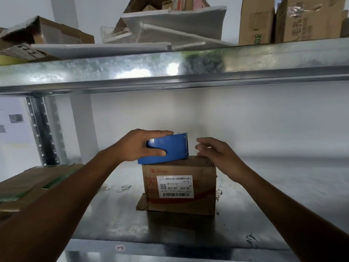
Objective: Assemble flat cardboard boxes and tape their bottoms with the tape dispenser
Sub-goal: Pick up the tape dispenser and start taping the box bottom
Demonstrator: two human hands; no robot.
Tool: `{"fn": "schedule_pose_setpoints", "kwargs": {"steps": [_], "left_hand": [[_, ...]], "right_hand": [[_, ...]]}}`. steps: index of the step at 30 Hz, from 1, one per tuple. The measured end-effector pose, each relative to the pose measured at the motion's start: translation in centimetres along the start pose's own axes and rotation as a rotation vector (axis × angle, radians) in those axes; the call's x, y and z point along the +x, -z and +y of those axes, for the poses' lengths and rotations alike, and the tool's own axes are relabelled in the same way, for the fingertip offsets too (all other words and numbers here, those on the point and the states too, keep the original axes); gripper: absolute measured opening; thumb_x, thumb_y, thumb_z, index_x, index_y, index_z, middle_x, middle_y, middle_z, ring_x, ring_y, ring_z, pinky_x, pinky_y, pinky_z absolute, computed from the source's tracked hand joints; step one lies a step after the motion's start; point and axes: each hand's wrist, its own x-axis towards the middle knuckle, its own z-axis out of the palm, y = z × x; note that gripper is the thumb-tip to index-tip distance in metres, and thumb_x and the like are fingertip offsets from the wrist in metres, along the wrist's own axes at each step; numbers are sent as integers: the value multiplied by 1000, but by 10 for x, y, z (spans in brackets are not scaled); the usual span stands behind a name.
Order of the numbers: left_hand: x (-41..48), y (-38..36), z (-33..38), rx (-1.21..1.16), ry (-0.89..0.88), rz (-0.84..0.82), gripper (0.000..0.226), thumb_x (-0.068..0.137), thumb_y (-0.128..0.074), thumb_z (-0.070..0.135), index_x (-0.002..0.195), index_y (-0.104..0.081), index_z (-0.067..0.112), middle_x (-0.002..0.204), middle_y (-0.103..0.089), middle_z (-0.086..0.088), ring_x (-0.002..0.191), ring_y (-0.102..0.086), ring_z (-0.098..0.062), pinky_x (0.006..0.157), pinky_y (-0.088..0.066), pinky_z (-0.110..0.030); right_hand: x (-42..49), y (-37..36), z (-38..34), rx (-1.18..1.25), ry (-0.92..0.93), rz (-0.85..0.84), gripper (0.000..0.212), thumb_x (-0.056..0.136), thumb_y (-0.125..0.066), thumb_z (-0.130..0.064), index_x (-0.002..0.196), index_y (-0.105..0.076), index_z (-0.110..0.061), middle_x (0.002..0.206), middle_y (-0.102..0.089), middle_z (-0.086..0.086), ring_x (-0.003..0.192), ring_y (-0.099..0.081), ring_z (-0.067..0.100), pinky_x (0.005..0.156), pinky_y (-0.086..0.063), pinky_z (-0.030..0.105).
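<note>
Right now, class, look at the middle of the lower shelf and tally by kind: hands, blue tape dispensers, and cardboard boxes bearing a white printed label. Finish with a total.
Hands: 2, the left hand and the right hand
Blue tape dispenser: 1
Labelled cardboard box: 1
Total: 4

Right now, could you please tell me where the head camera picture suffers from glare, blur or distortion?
Head view: bright glare patches on the upper shelf beam, whose edge bows from the wide-angle lens; head view, bottom corners: the forearms are soft, while the label on the cardboard box is fairly sharp; the box throws a dark shadow forward on the lower shelf.
</note>
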Motion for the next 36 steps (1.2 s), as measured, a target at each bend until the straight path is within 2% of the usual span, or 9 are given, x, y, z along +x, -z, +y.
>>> {"fn": "schedule_pose_setpoints", "kwargs": {"steps": [3,7,12,16,24,29,32,34,36], "left_hand": [[3,4,-5,-18,24,-32,67,84,-77,43,145,-51,45,128,-64,29,112,-64,-1,93,-58,-26],[6,4,-11,-88,49,-25,66,83,-80,38,143,-54,44,129,-65,26,115,-64,-5,95,-58,-29],[9,1,-14,-165,61,-29,64,82,-79,35,143,-56,38,132,-66,15,120,-64,-13,96,-59,-39],[6,0,-15,-213,74,-35,63,84,-78,34,142,-57,39,132,-66,13,120,-64,-15,94,-60,-37],[3,-2,-9,-176,82,-8,63,85,-78,31,145,-56,33,133,-66,10,120,-64,-17,96,-59,-43],[1,-3,-10,-192,77,-9,63,86,-78,29,145,-56,30,134,-66,8,121,-64,-18,97,-58,-44],[1,-3,-9,-205,67,-7,63,86,-77,28,145,-56,29,135,-65,9,122,-63,-17,98,-58,-43],[2,-3,-8,-208,58,-7,63,86,-77,27,145,-56,28,135,-65,9,122,-63,-17,98,-58,-43],[2,-3,-9,-224,56,-8,62,86,-77,27,144,-56,29,135,-65,10,122,-63,-17,98,-58,-42]], "right_hand": [[5,-5,0,-104,13,-60,39,97,-62,-40,136,-57,-37,115,-66,-22,102,-66,3,90,-52,26],[13,-5,3,-169,65,-40,46,95,-65,-42,139,-54,-39,122,-63,-20,101,-65,4,83,-49,20],[20,0,9,-112,102,-77,35,100,-59,-34,135,-58,-35,120,-65,-18,102,-69,5,92,-55,30],[28,-3,6,31,113,-74,25,101,-58,-28,124,-66,-33,112,-72,-14,100,-71,6,87,-58,26],[41,-8,12,57,127,-101,13,98,-63,-21,102,-74,-29,98,-75,-10,93,-72,9,74,-59,22],[43,-8,17,116,118,-90,19,96,-65,-17,88,-76,-30,88,-75,-1,85,-72,12,80,-59,30],[46,-7,13,98,76,-126,17,96,-66,-21,107,-73,-32,103,-75,-6,91,-73,10,78,-56,27],[49,-7,10,66,53,-158,29,97,-66,-22,125,-68,-26,114,-73,-8,96,-73,9,82,-56,30],[51,-9,7,63,51,-169,30,97,-65,-21,128,-67,-21,115,-74,-8,99,-72,8,86,-57,32]]}}
